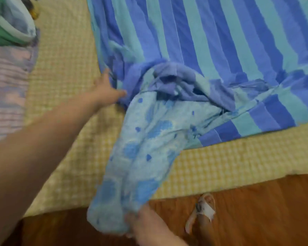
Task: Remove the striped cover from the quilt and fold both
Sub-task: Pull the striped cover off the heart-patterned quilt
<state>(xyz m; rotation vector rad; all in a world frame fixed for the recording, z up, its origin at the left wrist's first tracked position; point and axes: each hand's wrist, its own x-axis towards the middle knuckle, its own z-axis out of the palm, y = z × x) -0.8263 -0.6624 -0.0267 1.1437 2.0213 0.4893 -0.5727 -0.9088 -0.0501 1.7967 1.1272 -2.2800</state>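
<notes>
I have the striped cover [212, 41] spread across the bed from 11 to 3 o'clock, lying on the yellow checked sheet [66, 71]; its open mouth is bunched near centre. The quilt [144, 148], pale blue with darker spots, emerges from that mouth and trails toward 6 o'clock, past the mattress edge. The right hand [144, 222] clamps the quilt's free end at 6 o'clock, fingers curled round the cloth, which I judge supplies the extracting pull. The left hand [105, 87] sits at the cover's opening near 9 o'clock of centre, thumb spread and fingers against the striped hem; blur prevents confirming whether it pinches or only presses, but the placement serves to anchor the cover while the quilt slides out. Most of the quilt appears to remain inside. Open room lies toward 6 o'clock over the wooden floor [256, 210]; a foot in a sandal [203, 210] stands at 5 o'clock, and piled bedding [9, 32] limits travel at 10 o'clock
</notes>
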